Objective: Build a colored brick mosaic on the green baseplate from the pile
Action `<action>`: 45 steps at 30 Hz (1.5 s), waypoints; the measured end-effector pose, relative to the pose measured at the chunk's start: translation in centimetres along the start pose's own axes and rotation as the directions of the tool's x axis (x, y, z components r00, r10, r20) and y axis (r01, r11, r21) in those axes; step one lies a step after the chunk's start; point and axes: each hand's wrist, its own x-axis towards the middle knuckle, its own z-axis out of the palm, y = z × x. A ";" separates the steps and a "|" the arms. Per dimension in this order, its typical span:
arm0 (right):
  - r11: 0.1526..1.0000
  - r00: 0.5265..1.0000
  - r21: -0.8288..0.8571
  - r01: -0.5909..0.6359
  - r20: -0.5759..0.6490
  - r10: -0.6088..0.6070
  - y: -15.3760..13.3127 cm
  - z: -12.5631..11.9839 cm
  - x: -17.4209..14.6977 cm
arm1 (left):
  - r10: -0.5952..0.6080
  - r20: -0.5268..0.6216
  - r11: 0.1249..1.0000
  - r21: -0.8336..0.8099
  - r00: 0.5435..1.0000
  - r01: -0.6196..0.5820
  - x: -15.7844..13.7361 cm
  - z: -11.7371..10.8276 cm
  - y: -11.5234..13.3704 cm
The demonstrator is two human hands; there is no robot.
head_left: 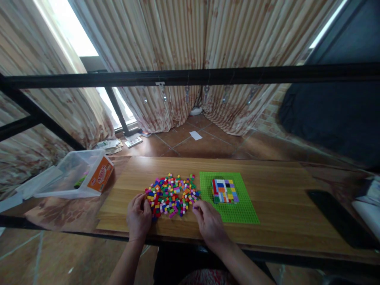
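A heap of small multicoloured building bricks (172, 194) lies spread on the wooden board. At its left edge rests my left hand (139, 217), its fingers curled together; whatever they hold, if anything, is hidden. My right hand (209, 223) is at the lower right of the heap, thumb and forefinger pinched on a small purple brick (194, 206), only partly visible. Just beyond that hand lies a green studded baseplate (247, 209). On the baseplate stands a low square block built of bricks (225, 190), with a patchwork of colours on top.
A clear plastic tub (68, 194) with an orange label stands left of the wooden board (279, 194). Towards the right end lies a dark flat object (338, 217). A black metal rail (184, 78) crosses beyond the board, with curtains (175, 39) behind it.
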 end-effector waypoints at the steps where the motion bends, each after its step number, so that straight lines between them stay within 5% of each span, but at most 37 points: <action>1: 0.998 0.999 0.055 -0.028 0.017 0.027 0.0 -0.4 -0.2 | -0.005 0.004 1.000 0.000 1.000 0.005 0.0 0.0 0.0; 7: 0.928 0.965 0.265 -0.262 0.094 0.245 1.2 -3.1 -2.0 | -0.007 0.007 1.000 0.002 1.000 0.007 0.1 0.0 -0.1; 13: 0.884 0.916 0.269 -0.381 -0.016 0.400 4.2 -4.8 -3.3 | -0.001 0.027 0.999 0.036 1.000 0.000 0.2 -0.2 0.1; 21: 0.969 0.946 0.037 -0.243 -0.213 0.245 6.6 -8.2 -1.9 | -0.011 0.024 0.999 0.042 1.000 0.010 0.3 -0.1 0.2; 31: 0.989 0.981 -0.118 -0.088 -0.181 0.066 8.3 -8.5 -0.6 | 0.003 0.016 0.999 0.043 1.000 -0.003 0.3 -0.1 -0.1; 45: 0.988 0.940 -0.014 -0.155 -0.310 0.143 9.7 -7.2 -1.4 | -0.003 0.028 0.998 0.067 1.000 0.001 0.2 0.0 0.0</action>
